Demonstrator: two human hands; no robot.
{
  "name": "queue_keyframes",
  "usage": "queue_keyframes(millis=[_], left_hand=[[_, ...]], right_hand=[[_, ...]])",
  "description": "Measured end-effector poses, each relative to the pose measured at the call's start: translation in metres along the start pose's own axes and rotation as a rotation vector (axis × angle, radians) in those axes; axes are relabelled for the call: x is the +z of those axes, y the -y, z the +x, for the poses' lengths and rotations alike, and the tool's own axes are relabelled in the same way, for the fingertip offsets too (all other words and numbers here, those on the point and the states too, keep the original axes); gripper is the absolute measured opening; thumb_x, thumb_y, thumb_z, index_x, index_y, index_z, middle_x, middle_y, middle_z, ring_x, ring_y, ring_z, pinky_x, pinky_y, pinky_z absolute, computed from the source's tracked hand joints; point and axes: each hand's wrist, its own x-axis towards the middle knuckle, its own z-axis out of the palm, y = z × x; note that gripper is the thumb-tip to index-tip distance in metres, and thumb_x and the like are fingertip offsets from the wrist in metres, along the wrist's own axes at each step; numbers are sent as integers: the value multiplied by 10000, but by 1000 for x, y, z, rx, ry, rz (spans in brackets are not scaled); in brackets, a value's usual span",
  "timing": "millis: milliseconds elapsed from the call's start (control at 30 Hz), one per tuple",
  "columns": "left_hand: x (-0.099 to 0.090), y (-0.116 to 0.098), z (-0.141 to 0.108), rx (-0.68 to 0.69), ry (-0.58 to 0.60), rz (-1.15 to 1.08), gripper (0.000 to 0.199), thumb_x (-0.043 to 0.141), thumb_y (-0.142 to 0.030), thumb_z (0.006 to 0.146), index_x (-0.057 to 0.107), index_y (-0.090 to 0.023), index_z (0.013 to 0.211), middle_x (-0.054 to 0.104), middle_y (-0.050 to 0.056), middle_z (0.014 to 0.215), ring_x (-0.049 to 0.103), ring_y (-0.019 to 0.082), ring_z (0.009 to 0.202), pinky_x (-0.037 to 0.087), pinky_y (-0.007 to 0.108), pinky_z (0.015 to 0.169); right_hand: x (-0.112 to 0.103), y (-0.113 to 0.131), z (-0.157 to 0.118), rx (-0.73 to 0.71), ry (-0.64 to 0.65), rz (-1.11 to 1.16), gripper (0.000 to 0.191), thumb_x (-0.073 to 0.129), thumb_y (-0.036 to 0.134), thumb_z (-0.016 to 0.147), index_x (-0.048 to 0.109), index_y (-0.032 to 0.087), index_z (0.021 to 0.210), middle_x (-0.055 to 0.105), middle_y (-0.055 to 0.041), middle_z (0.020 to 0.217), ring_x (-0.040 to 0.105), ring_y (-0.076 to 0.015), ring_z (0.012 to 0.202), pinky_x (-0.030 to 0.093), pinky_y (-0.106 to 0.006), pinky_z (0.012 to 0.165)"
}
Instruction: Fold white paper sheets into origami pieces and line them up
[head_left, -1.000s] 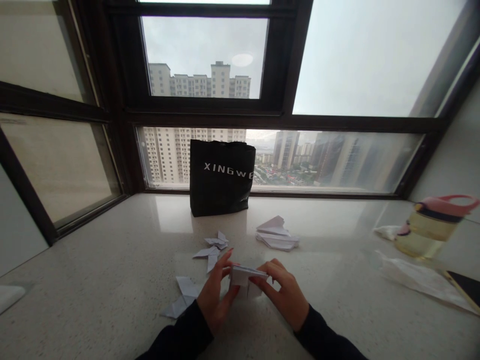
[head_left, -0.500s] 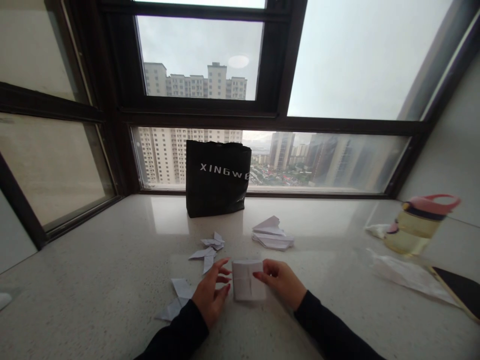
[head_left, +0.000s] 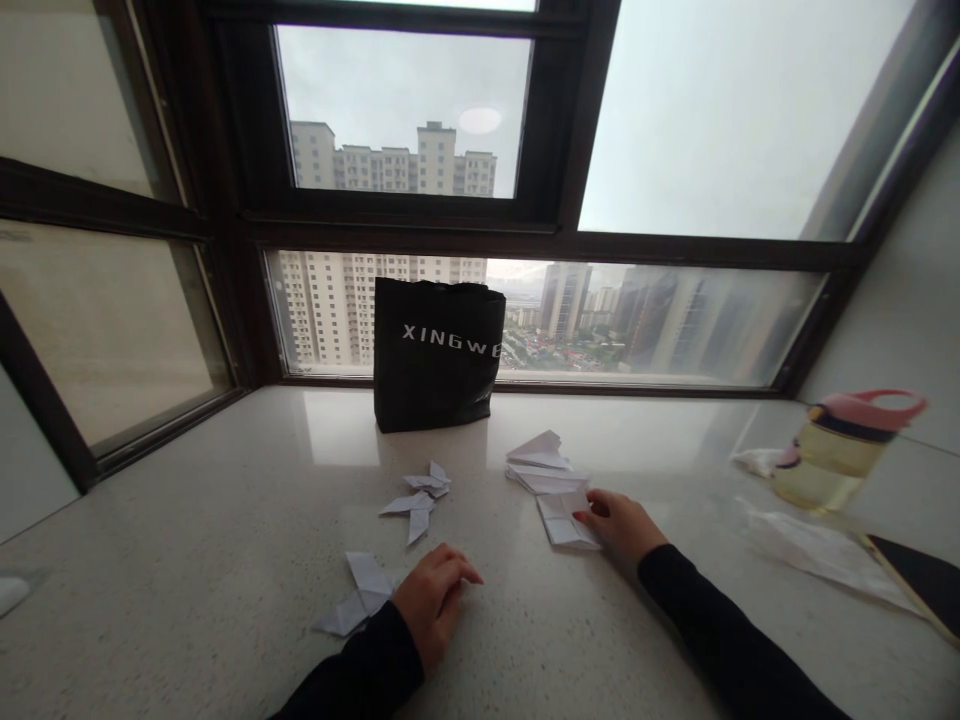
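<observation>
My right hand [head_left: 611, 522] pinches the right edge of a folded white paper square [head_left: 564, 520], which lies beside the folded paper planes [head_left: 544, 463] on the counter. My left hand [head_left: 439, 595] rests near the middle front with its fingers bent together and nothing visible in them. A pinwheel-like folded paper [head_left: 360, 597] lies left of it, partly behind the sleeve. Farther back are smaller folded paper pieces [head_left: 420, 505].
A black bag [head_left: 439, 365] stands by the window. At the right are a bottle with a pink lid [head_left: 840, 455], a crumpled clear wrapper [head_left: 817, 550] and a dark phone-like object [head_left: 919, 575]. A white object [head_left: 11, 594] sits at the left edge.
My right hand has carried the paper square right and back, next to the folded planes. My left hand has drawn its fingers together and sits slightly lower.
</observation>
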Motion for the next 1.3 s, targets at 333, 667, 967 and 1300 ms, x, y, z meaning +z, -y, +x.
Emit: queue_keyframes(millis=[333, 667, 967, 1300], left_hand=[[-79, 17, 12, -497, 95, 637, 224, 427, -210, 698, 581, -123, 834, 564, 123, 852, 517, 251, 839, 374, 384, 760], [-97, 23, -2, -578, 183, 596, 240, 668, -325, 412, 559, -183, 571, 537, 43, 709, 494, 278, 782, 378, 356, 657], [-41, -7, 22, -239, 112, 138, 264, 526, -437, 659, 497, -177, 698, 577, -6, 652, 539, 128, 607, 406, 202, 531], [-26, 70, 3, -191, 39, 695, 447, 354, -377, 769, 400, -218, 1184, 407, 111, 1250, 361, 278, 1122, 308, 435, 880]], right_hand=[[7, -7, -1, -19, -90, -94, 179, 601, 322, 541, 483, 209, 615, 484, 29, 473, 494, -171, 471, 359, -267, 478], [0, 46, -15, -160, -296, -82, 222, 489, 342, 708, 410, 176, 832, 427, 5, 599, 467, -178, 572, 397, -295, 568], [61, 129, -85, -279, 253, 316, 158, 617, 250, 618, 568, 193, 757, 559, 14, 653, 467, -119, 540, 372, -228, 532], [62, 115, -76, -180, 349, 368, 75, 515, 217, 640, 478, 180, 585, 402, 59, 509, 383, -101, 486, 269, -204, 466]])
